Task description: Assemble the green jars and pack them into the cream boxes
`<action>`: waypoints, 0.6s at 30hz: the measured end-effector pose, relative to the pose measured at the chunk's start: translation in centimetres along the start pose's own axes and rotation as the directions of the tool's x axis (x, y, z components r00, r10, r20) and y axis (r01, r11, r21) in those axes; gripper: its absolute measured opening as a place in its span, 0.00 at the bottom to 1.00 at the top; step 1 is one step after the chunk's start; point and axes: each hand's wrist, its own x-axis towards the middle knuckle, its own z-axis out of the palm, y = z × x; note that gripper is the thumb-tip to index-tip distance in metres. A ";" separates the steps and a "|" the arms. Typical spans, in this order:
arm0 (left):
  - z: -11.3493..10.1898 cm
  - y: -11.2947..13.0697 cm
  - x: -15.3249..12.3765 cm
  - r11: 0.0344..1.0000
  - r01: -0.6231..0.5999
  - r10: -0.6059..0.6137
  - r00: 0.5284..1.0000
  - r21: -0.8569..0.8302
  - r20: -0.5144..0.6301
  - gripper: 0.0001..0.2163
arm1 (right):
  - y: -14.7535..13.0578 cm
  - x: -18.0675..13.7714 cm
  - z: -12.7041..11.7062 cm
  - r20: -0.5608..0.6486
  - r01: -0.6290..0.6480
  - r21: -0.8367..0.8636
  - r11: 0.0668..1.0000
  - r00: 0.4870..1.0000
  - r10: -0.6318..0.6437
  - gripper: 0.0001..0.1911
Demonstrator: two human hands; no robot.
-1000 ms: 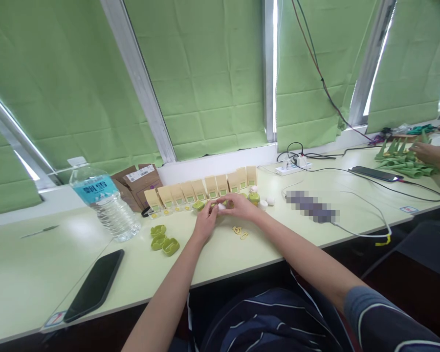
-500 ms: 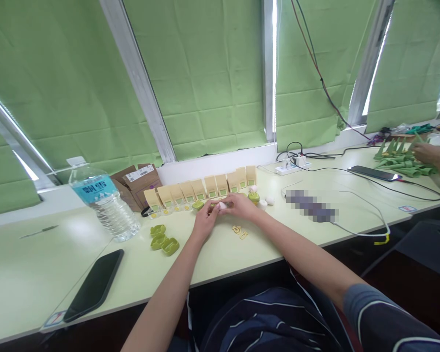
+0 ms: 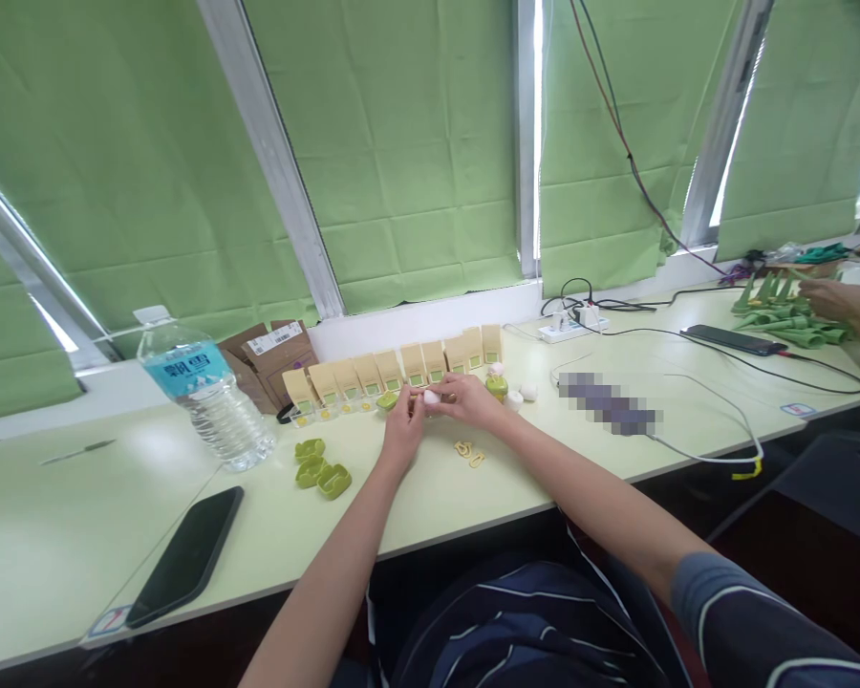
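My left hand [image 3: 405,422] and my right hand [image 3: 464,399] meet over the table, fingers closed around a small whitish-pink rounded piece [image 3: 431,397]. Its exact kind is too small to tell. Behind them stands a row of small tan paper bags [image 3: 389,371] with green fronts. Several olive-green shell-like pieces [image 3: 333,481] lie to the left of my left hand. Small yellow flat pieces [image 3: 468,453] rest in front of my right hand. Beyond my right wrist are a green piece [image 3: 497,386] and white rounded pieces [image 3: 528,393].
A water bottle [image 3: 204,392], a cardboard box [image 3: 268,355] and a dark phone [image 3: 186,554] are on the left. A power strip [image 3: 571,330] with cables, another phone [image 3: 732,339] and green cone-shaped pieces [image 3: 795,320] lie rightward. Another person's hand [image 3: 842,301] holds something there.
My hands shift slightly, and the whitish piece between my fingertips moves a little up and left. The other person's hand at the far right moves slightly left.
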 end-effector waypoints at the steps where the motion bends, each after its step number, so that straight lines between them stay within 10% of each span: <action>1: 0.0 0.0 0.0 1.000 -0.001 0.001 1.000 0.018 -0.008 0.12 | -0.1 0.0 0.0 0.001 0.008 -0.015 1.000 1.000 -0.008 0.16; 18: -0.1 0.1 0.1 0.997 0.059 -0.058 0.998 -0.053 0.013 0.14 | -1.2 0.2 0.5 -0.079 -0.199 -0.078 0.977 0.978 0.193 0.10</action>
